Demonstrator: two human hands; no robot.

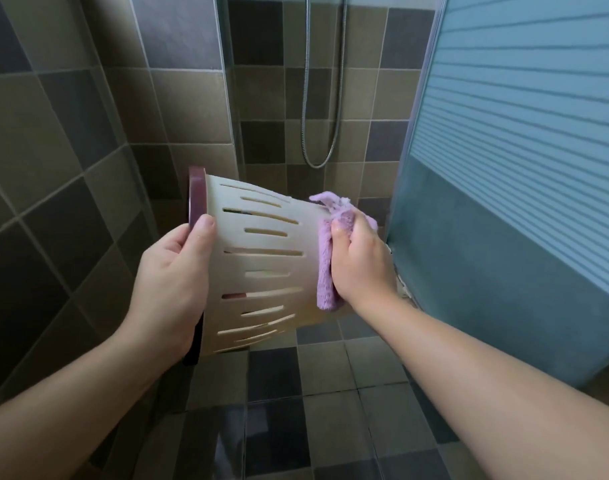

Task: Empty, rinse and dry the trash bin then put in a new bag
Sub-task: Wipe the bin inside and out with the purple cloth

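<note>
Drying stage — my left hand grips slotted trash bin rim, right hand clutches purple cloth on base — new bag still left.

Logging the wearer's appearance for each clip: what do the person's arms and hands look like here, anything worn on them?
Both forearms are bare for as far as the view shows, with no sleeve in sight. The left hand and the right hand carry no glove, and no ring, watch or bracelet shows. The left thumbnail looks short and unpainted. No markings can be seen on either arm.
</note>
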